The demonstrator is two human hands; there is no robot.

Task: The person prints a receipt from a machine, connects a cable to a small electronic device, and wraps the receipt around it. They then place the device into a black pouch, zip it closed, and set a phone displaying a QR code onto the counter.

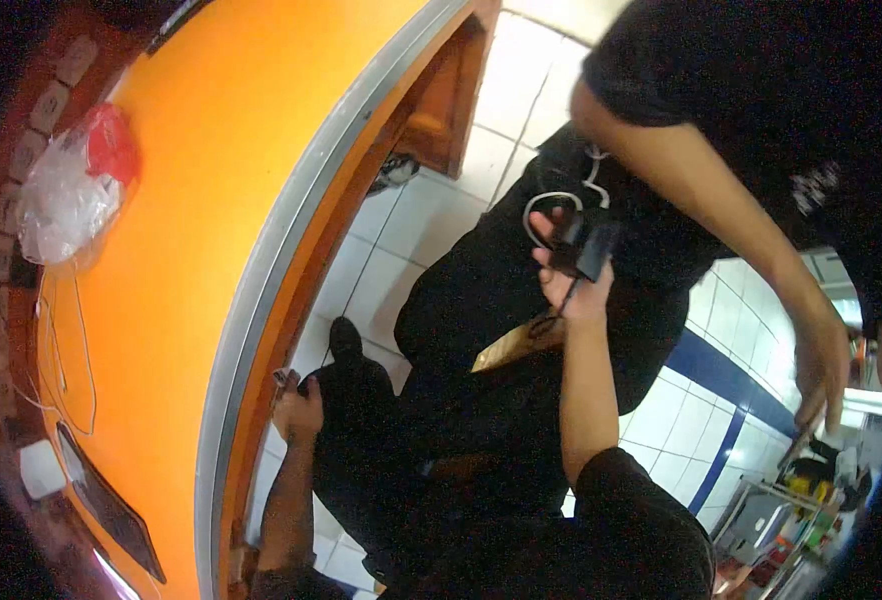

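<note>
My right hand (pixel 586 295) is raised in the middle, palm up, with the fingers curled round a small black box-shaped device (pixel 598 250). A thin black cord (pixel 551 322) hangs from the device past my wrist, and a white cable (pixel 539 207) loops beside my fingertips. My left hand (pixel 299 408) is closed at the near edge of the orange table (pixel 201 130), close to its wooden side. A small shiny bit shows at its fingertips; I cannot tell what it is.
Another person's bare arm (pixel 701 180) and black clothing fill the upper right. On the table lie a clear and red plastic bag (pixel 76 190), a thin white cord (pixel 89 350), a dark tablet-like slab (pixel 111 505) and a white block (pixel 41 470). A cluttered rack (pixel 761 525) stands lower right.
</note>
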